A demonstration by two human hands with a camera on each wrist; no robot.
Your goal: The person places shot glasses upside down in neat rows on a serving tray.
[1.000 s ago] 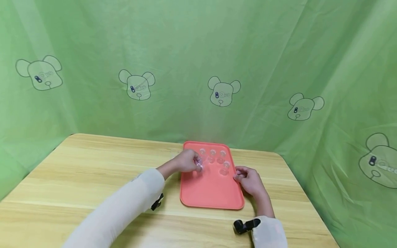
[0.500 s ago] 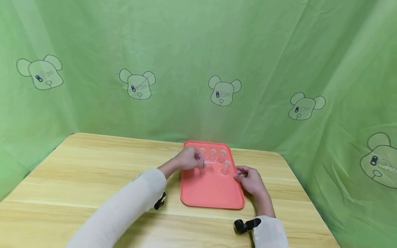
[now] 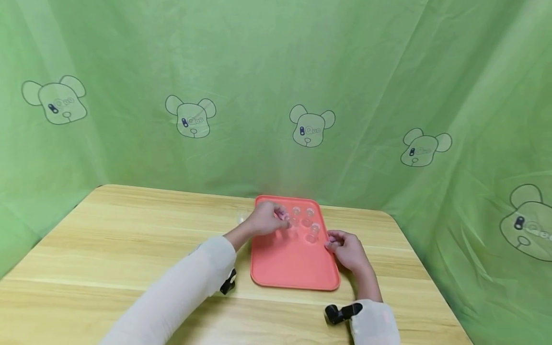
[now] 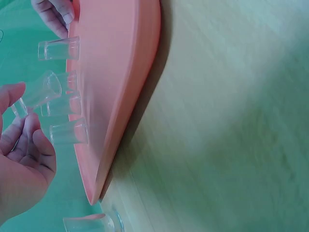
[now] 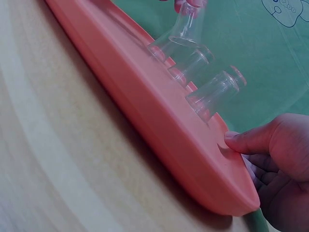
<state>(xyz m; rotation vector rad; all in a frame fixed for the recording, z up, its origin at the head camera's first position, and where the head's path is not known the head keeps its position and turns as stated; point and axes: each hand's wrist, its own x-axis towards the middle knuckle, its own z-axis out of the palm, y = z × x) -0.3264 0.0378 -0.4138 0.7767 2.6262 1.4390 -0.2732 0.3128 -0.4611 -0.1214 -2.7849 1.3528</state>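
My left hand (image 3: 264, 219) is over the left part of a coral-red tray (image 3: 293, 270), pinching a small clear glass (image 4: 43, 92) by its narrow base between thumb and fingertips. The glass is tilted, its wide mouth towards the tray and apart from it. Several similar glasses stand mouth down on the tray, among them a front right glass (image 3: 313, 234) and one near the left end in the left wrist view, a clear glass (image 4: 68, 131). My right hand (image 3: 348, 250) grips the tray's right rim, thumb on top and fingers below.
Another clear glass (image 3: 242, 215) stands on the wooden table (image 3: 129, 239) left of the tray, partly hidden behind my left hand. A green curtain (image 3: 250, 158) with bear-head prints hangs along the table's far edge.
My left hand has moved slightly right over the tray with the glass, which turned from clearly visible to mostly hidden in the head view. My right hand has stayed on the rim.
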